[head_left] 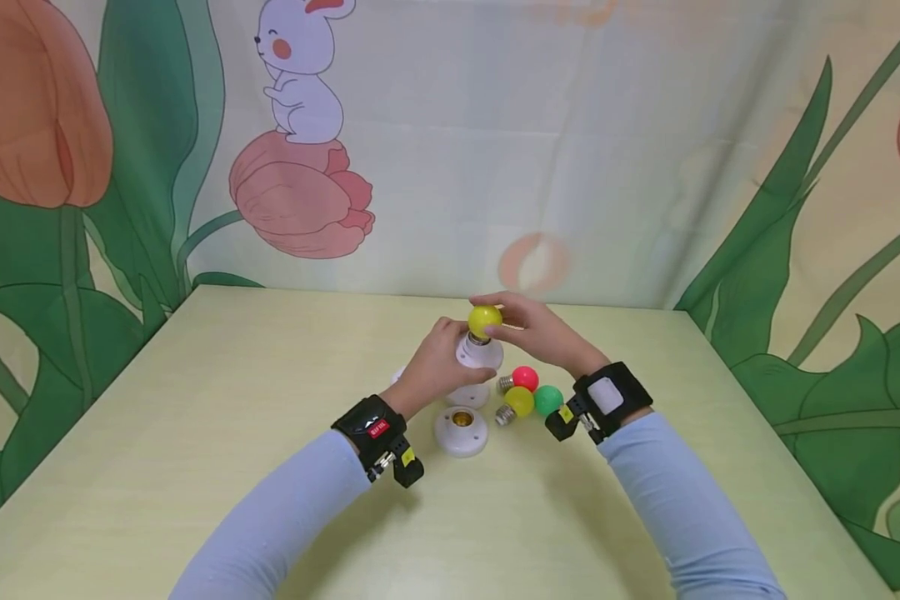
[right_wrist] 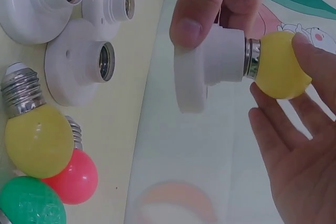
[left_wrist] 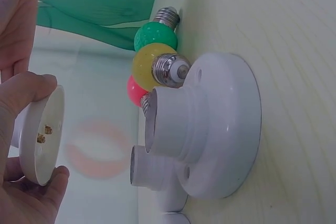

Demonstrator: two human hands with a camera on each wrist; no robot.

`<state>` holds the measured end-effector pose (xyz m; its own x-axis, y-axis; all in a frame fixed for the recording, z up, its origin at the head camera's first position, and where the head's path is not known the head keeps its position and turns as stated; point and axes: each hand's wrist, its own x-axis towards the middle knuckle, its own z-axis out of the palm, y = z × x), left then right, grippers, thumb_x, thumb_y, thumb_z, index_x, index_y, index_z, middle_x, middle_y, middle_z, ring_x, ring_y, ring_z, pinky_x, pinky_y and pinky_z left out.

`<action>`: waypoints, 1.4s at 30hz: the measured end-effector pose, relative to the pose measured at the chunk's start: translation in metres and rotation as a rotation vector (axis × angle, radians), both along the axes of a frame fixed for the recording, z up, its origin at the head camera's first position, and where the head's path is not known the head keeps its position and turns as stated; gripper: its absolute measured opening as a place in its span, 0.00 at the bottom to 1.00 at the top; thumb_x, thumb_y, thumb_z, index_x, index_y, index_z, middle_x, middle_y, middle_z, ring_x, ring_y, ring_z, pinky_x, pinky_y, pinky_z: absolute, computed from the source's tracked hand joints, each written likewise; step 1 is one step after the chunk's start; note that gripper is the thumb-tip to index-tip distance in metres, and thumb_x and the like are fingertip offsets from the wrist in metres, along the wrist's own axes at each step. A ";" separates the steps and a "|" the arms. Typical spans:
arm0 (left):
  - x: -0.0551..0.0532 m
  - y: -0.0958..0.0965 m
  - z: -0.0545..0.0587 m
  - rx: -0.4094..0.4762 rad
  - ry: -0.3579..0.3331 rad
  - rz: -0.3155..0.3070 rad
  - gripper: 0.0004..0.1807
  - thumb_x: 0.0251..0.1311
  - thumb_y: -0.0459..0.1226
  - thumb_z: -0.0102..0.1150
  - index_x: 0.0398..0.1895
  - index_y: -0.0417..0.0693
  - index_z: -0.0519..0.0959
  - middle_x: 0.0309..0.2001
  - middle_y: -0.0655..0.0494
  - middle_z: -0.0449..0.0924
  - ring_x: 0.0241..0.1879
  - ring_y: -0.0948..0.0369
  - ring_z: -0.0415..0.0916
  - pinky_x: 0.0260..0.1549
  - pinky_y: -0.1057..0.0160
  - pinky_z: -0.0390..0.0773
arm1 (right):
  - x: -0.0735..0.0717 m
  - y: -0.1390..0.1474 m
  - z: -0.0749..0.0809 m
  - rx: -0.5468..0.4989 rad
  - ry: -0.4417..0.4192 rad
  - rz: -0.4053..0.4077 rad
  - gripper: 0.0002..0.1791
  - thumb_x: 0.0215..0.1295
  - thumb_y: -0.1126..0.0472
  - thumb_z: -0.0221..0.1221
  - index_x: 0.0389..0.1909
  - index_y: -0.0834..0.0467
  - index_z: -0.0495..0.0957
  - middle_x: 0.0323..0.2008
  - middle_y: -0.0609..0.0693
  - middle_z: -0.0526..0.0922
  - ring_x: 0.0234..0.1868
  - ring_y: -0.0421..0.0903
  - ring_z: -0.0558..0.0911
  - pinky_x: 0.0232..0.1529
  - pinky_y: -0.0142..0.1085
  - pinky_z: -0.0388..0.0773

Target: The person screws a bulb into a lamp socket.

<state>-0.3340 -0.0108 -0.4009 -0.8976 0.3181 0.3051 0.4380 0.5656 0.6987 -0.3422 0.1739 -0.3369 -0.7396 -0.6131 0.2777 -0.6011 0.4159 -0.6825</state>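
My left hand [head_left: 446, 363] grips a white lamp socket [head_left: 480, 353] by its round base, above the table. In the left wrist view the underside of that socket [left_wrist: 48, 137] shows two small brass contacts. A yellow bulb [right_wrist: 284, 65] stands in the socket's mouth, with part of its metal screw base still visible at the rim. Fingers and thumb of my right hand [head_left: 534, 327] pinch the yellow bulb's globe from the side. In the right wrist view the left thumb presses on the edge of the socket's base.
On the table [head_left: 570, 517] below stand several more white sockets, the nearest one [head_left: 461, 433] with its mouth up. Beside them lie a red bulb [head_left: 525, 378], another yellow bulb [head_left: 520, 402] and a green bulb [head_left: 548, 400]. A printed curtain [head_left: 435, 167] hangs behind the table.
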 end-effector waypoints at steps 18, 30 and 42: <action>0.000 0.001 0.000 -0.011 -0.020 0.000 0.38 0.41 0.52 0.69 0.54 0.46 0.66 0.46 0.55 0.64 0.43 0.61 0.66 0.43 0.56 0.75 | 0.000 -0.008 -0.001 0.015 0.089 -0.125 0.26 0.55 0.49 0.62 0.54 0.49 0.69 0.51 0.45 0.71 0.45 0.43 0.73 0.47 0.41 0.75; 0.001 0.001 0.000 -0.020 -0.021 0.003 0.39 0.41 0.52 0.69 0.56 0.46 0.66 0.47 0.55 0.64 0.44 0.60 0.66 0.44 0.57 0.75 | 0.001 -0.003 -0.002 -0.015 -0.055 -0.020 0.21 0.63 0.57 0.55 0.57 0.49 0.68 0.57 0.50 0.69 0.52 0.45 0.71 0.53 0.47 0.70; 0.002 0.003 -0.001 -0.025 -0.031 0.005 0.38 0.41 0.52 0.69 0.55 0.46 0.65 0.47 0.55 0.64 0.43 0.61 0.66 0.43 0.58 0.75 | 0.001 -0.007 -0.005 -0.003 0.107 -0.064 0.25 0.58 0.51 0.59 0.57 0.49 0.67 0.55 0.45 0.69 0.52 0.42 0.68 0.50 0.46 0.72</action>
